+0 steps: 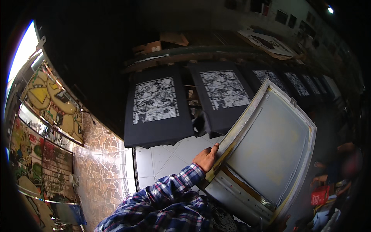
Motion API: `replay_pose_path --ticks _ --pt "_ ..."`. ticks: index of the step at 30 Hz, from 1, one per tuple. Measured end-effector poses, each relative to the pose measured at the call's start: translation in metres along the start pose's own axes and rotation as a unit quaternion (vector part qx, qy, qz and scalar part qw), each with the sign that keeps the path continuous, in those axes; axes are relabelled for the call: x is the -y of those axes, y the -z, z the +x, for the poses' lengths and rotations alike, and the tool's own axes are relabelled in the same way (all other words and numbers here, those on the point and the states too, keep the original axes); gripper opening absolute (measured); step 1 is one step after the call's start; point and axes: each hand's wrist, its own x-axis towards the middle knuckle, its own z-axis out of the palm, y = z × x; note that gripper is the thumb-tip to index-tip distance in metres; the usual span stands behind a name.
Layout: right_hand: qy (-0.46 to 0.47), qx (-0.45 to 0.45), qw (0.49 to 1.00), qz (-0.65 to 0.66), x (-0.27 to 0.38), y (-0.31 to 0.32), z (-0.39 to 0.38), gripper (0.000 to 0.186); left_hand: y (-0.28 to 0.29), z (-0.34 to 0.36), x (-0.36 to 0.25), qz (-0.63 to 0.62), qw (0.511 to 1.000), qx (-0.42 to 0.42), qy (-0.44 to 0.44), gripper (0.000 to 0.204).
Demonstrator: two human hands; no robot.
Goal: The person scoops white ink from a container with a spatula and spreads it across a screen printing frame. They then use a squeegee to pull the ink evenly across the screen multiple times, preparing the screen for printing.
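Note:
A silkscreen printing frame (270,139) is held up tilted at the right, its pale grey mesh stretched inside a worn frame with yellowish stains. My left hand (206,157), in a plaid sleeve, grips its left edge, thumb on the near face and the other fingers mostly behind. Low at the frame's bottom right corner, a dim shape looks like my right hand (284,223); its fingers are too dark to make out. Beyond the frame lie a black T-shirt (154,133) and a second black T-shirt (220,118), each with a white print, side by side.
More printed dark shirts (296,83) continue the row to the right, partly behind the frame. A shelf with cardboard (148,48) runs along the back. Painted panels (54,104) stand at the left beside a stone-patterned floor (100,166). Another person's arm (320,178) shows near a red item (320,195).

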Motion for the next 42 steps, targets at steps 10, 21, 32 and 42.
replay_pose_path --ticks 10,21,32,42 --pt "0.050 -0.012 0.969 -0.243 -0.071 0.105 0.186 0.048 -0.242 0.156 -0.087 -0.111 0.992 0.043 -0.043 0.069" --pt "-0.113 -0.092 0.976 -0.163 -0.106 0.078 0.421 0.080 -0.441 0.294 -0.265 -0.099 0.990 0.040 -0.094 0.080" --pt "-0.171 -0.228 0.957 -0.048 -0.136 0.076 0.716 0.083 -0.711 0.496 -0.485 -0.130 0.967 0.158 -0.151 0.070" --pt "-0.196 -0.324 0.922 -0.076 -0.176 0.099 1.021 0.082 -0.985 0.614 -0.715 -0.080 0.960 0.222 -0.153 0.070"
